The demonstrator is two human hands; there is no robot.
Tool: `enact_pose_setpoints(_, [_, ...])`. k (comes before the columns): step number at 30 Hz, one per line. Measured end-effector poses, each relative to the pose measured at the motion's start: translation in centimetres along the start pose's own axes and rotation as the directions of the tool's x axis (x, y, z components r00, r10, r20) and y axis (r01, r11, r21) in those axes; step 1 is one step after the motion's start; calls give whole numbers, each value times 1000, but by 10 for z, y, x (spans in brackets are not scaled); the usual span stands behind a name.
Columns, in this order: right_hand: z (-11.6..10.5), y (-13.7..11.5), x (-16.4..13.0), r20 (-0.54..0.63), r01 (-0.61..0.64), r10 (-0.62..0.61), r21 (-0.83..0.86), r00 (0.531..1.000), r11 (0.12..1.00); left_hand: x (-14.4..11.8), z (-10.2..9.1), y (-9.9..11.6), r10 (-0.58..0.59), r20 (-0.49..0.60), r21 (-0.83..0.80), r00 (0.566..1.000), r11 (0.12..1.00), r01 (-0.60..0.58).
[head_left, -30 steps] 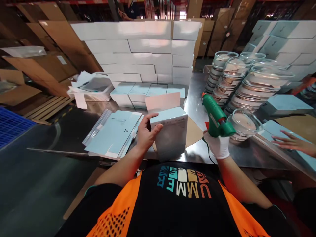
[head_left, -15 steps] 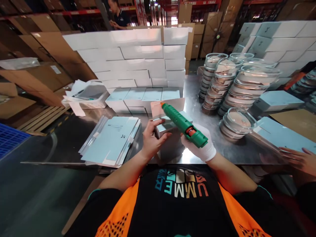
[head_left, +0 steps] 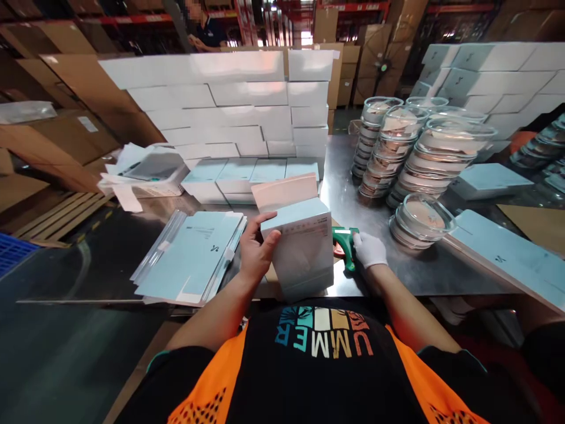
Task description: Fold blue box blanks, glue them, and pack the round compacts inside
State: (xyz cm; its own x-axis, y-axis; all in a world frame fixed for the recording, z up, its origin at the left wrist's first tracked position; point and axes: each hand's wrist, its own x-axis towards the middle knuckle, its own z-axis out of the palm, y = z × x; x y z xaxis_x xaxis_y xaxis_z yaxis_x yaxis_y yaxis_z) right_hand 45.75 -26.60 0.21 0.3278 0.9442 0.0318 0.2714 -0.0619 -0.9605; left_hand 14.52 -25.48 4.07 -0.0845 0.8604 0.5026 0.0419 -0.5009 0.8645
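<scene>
The one camera I see through rides on the person's head, facing forward and down. It looks from close above the printed shirt [head_left: 322, 386], which fills much of the lower edge. The left hand [head_left: 257, 253] and right hand [head_left: 371, 250] show near mid-view, over the desk [head_left: 435, 272]. Farther off, stacked white boxes [head_left: 247, 115] face the lens, with red shelving [head_left: 459, 8] beyond, along the top.

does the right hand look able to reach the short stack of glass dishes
Probably yes: metal tabletop shows between the gloved right hand and the short stack of glass dishes, with nothing seen blocking the way. The hand is at the green glue gun, though.
</scene>
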Motion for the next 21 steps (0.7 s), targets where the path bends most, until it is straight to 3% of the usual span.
enact_pose_setpoints(2, [4,-17,-1,-23,40,-39,55,999,998,-1,2,-3,-16,28,-19,999,1000,16])
enact_pose_setpoints(4, [15,-43,-6,67,112,-130,219,989,969,-3,6,-4,-5,71,-18,997,1000,7])
enact_pose_setpoints(6, [27,-67,-10,201,172,-259,370,945,913,-4,10,-6,18,112,-9,994,1000,-17])
enact_pose_setpoints(8, [34,-84,-11,290,218,-349,401,891,890,-4,14,-9,70,105,-5,992,998,-70])
enact_pose_setpoints(12, [25,-85,-19,349,316,-437,352,829,881,-3,19,-14,212,-12,-90,977,973,-213])
enact_pose_setpoints(15, [13,-78,-32,308,483,-561,298,768,824,2,14,-13,303,61,-73,951,952,-299])
enact_pose_setpoints(18, [12,-78,-41,280,670,-710,237,646,703,17,-3,-2,427,206,-40,881,903,-428])
enact_pose_setpoints(20, [19,-80,-44,260,779,-781,138,567,612,30,-14,12,498,363,13,788,843,-538])
enact_pose_setpoints(21, [24,-81,-46,257,819,-804,70,537,569,36,-17,20,509,470,74,721,791,-607])
